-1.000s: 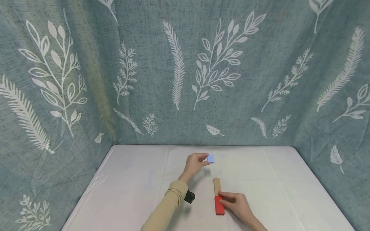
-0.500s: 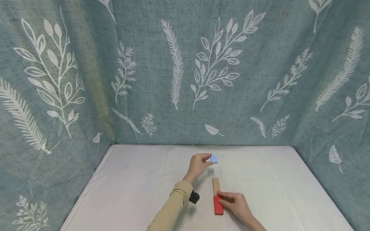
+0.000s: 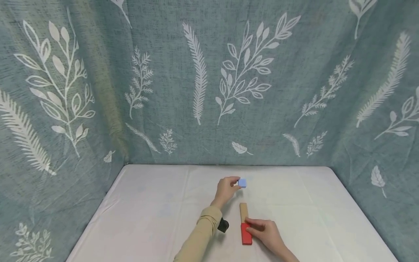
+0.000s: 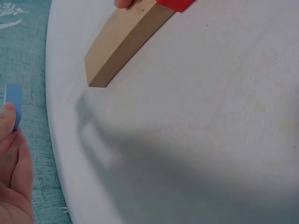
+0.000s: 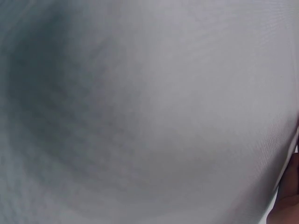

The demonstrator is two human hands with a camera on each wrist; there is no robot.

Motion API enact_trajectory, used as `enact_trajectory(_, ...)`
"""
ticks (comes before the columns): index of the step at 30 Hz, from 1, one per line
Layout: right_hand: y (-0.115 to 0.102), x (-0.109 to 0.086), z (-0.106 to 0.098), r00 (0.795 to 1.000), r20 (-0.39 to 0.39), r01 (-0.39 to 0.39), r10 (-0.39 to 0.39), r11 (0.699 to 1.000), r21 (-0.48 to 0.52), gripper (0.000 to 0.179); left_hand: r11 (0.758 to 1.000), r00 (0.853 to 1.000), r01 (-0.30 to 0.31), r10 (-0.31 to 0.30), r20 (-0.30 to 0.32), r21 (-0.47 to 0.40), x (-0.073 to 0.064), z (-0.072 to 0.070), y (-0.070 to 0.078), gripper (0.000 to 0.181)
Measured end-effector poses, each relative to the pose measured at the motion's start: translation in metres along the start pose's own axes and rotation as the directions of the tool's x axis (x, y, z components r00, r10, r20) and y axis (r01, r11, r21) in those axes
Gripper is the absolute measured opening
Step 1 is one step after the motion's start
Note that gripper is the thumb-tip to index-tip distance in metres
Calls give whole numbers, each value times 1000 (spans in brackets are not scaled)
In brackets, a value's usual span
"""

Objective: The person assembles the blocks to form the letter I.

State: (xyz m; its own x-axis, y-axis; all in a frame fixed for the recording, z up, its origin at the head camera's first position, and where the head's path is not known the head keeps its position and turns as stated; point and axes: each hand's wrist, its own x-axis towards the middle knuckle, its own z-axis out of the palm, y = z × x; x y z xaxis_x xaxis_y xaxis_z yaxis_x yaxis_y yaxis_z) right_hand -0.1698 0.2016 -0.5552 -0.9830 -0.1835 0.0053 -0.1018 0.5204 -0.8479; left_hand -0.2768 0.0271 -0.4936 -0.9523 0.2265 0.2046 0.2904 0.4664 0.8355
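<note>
In the head view my left hand point(image 3: 225, 190) pinches a small light blue block point(image 3: 242, 183) between thumb and fingers, above the far part of the table. Below it on the cloth lies a plain wooden block point(image 3: 243, 212), end to end with a red block point(image 3: 246, 236). Thumb and fingers of my right hand point(image 3: 266, 233) pinch the red block near where the two meet. The left wrist view shows the blue block point(image 4: 15, 105) off to the side of the wooden block's point(image 4: 126, 42) free end. Only part of my right hand point(image 5: 286, 196) shows in the right wrist view.
A white cloth point(image 3: 157, 203) covers the table. Green curtains point(image 3: 170, 91) with white leaf prints stand behind it and at both sides. A small black device point(image 3: 223, 225) sits at my left wrist, by the beige sleeve point(image 3: 203, 233).
My left hand has carried the blue block to the right, then slightly back toward me. The right hand keeps its grip on the red block, and the view has shifted a little.
</note>
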Motion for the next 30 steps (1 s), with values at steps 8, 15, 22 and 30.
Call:
enact_trajectory(8,2,0,-1,1000,-2,15,-15,1000,-3,37,1000,1000,-5,6,-12,16,0,7,-3,30)
enact_trajectory(15,3,0,-1,1000,-2,26,-26,1000,6,37,999,999,-26,27,-34,38,0,15,-11,29)
enact_trajectory(22,1,0,-1,1000,-2,24,-24,1000,7,37,999,999,-14,16,-38,41,-4,16,-14,29)
enact_trajectory(30,1,0,-2,1000,0,27,-27,1000,5,37,999,999,36,-35,-36,38,-11,23,-20,29)
